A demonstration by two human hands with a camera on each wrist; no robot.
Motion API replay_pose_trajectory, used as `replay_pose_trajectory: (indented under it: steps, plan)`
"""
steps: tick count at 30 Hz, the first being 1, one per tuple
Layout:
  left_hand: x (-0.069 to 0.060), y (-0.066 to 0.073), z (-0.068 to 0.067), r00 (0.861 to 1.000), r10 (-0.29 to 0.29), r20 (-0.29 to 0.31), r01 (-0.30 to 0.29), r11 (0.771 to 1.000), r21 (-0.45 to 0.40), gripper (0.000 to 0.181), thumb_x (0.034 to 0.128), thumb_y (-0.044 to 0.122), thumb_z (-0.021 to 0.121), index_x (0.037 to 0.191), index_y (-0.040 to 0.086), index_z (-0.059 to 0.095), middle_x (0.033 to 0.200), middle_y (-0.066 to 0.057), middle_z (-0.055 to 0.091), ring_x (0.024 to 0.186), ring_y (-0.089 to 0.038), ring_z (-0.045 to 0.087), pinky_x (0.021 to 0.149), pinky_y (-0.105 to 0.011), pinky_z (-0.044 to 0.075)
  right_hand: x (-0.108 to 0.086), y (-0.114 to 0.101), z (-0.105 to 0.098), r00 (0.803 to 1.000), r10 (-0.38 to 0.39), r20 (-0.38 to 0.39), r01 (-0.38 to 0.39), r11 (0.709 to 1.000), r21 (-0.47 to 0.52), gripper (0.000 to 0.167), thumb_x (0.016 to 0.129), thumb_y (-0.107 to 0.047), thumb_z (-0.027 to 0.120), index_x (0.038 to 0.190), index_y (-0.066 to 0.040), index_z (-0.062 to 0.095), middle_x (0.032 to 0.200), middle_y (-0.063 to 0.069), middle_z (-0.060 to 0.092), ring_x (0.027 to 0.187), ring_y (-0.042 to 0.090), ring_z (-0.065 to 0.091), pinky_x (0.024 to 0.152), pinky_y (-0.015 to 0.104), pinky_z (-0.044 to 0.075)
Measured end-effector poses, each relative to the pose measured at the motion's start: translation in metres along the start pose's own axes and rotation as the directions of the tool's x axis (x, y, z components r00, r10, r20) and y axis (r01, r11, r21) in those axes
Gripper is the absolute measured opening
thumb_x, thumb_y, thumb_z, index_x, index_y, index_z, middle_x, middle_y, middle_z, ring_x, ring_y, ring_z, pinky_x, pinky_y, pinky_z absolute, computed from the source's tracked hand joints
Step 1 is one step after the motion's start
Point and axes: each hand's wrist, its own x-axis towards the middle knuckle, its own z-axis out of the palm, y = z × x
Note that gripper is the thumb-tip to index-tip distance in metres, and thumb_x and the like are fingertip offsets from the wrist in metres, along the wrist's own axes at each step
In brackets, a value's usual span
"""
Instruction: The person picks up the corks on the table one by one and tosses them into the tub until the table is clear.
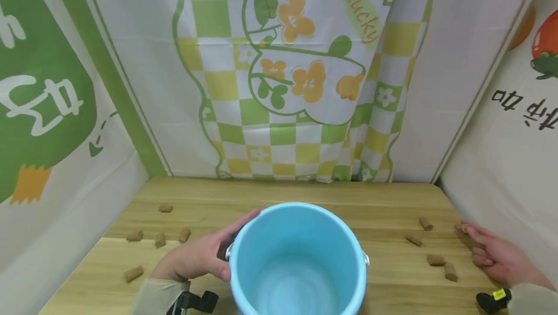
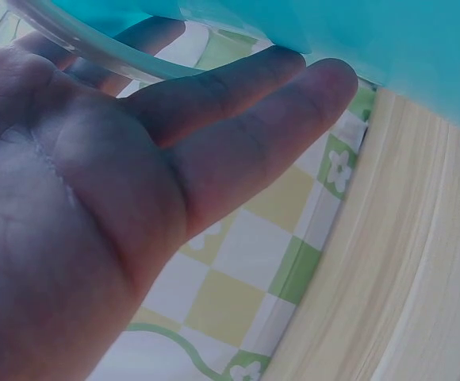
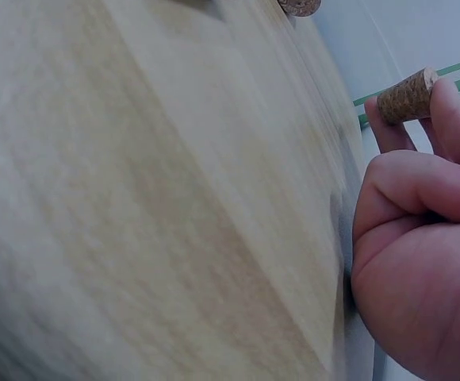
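A light blue bucket [image 1: 298,257] stands at the table's front middle, with nothing seen inside it. My left hand [image 1: 205,252] rests on its left outer side, thumb and fingers spread either side of the handle joint. In the left wrist view the fingers [image 2: 254,143] lie nearly straight against the blue wall. Far to the right, my right hand [image 1: 501,254] pinches a cork [image 3: 407,97] between thumb and fingers, near the table's right edge. Several other corks, such as one cork [image 1: 436,259], lie to the left of that hand.
On the left part of the wooden table [image 1: 261,193] several more corks are scattered, among them one cork [image 1: 133,273] near the left edge. A checked curtain [image 1: 279,145] hangs behind the table, and printed cloth [image 1: 501,160] hangs on the right side.
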Motion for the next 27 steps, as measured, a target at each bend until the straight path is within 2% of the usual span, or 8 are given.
replay_pose_trajectory:
  steps: [5, 17, 20, 23, 27]
  plan:
    - [0.0013, 0.0013, 0.0017, 1.000, -0.010, 0.004, 0.010, 1.000, 0.004, 0.110, 0.0803, 0.057, 0.078, 0.162, 0.030, 0.009, 0.159, -0.016, 0.025, 0.133, -0.042, 0.038, 0.098, -0.049, 0.045, -0.0059, 0.0027, -0.0030, 1.000, -0.006, 0.019, 0.005, 1.000, 0.022, 0.035, 0.109, -0.016, 0.041, 0.111, -0.024, 0.075, 0.113, -0.006, 0.070, 0.056, 0.003, 0.013, 0.045, 0.017, 0.036]
    - [-0.0002, 0.0039, 0.0025, 1.000, -0.028, 0.000, 0.028, 1.000, -0.004, 0.111, 0.0789, 0.056, 0.080, 0.161, 0.033, 0.009, 0.159, -0.013, 0.025, 0.135, -0.041, 0.036, 0.100, -0.049, 0.043, -0.0052, 0.0009, -0.0011, 0.999, -0.006, 0.048, 0.005, 1.000, 0.030, 0.037, 0.109, -0.015, 0.038, 0.114, -0.023, 0.074, 0.115, -0.002, 0.070, 0.054, 0.002, 0.023, 0.045, 0.018, 0.037]
    - [0.0000, 0.0042, 0.0014, 1.000, -0.025, -0.001, 0.025, 1.000, -0.010, 0.111, 0.0786, 0.055, 0.080, 0.161, 0.034, 0.009, 0.160, -0.014, 0.024, 0.135, -0.042, 0.035, 0.100, -0.050, 0.043, -0.0035, -0.0013, 0.0021, 1.000, -0.005, 0.024, 0.005, 1.000, 0.020, 0.036, 0.109, -0.015, 0.040, 0.114, -0.023, 0.075, 0.115, -0.004, 0.070, 0.053, 0.002, 0.026, 0.045, 0.018, 0.037]
    - [0.0001, 0.0041, 0.0014, 1.000, -0.029, 0.005, 0.029, 0.999, -0.023, 0.112, 0.0787, 0.055, 0.081, 0.161, 0.034, 0.008, 0.160, -0.014, 0.023, 0.136, -0.042, 0.035, 0.100, -0.050, 0.044, -0.0037, -0.0016, 0.0041, 1.000, -0.003, 0.016, 0.002, 0.999, 0.033, 0.035, 0.108, -0.016, 0.041, 0.113, -0.023, 0.075, 0.114, -0.004, 0.070, 0.053, 0.003, 0.023, 0.044, 0.018, 0.037]
    - [-0.0006, 0.0044, 0.0013, 1.000, -0.027, 0.003, 0.028, 0.999, -0.026, 0.112, 0.0791, 0.054, 0.081, 0.161, 0.033, 0.007, 0.160, -0.014, 0.021, 0.136, -0.042, 0.034, 0.099, -0.050, 0.044, -0.0023, 0.0005, 0.0045, 0.999, -0.005, 0.045, 0.003, 0.998, 0.063, 0.038, 0.109, -0.015, 0.038, 0.114, -0.021, 0.075, 0.116, -0.002, 0.070, 0.054, 0.004, 0.017, 0.045, 0.018, 0.036]
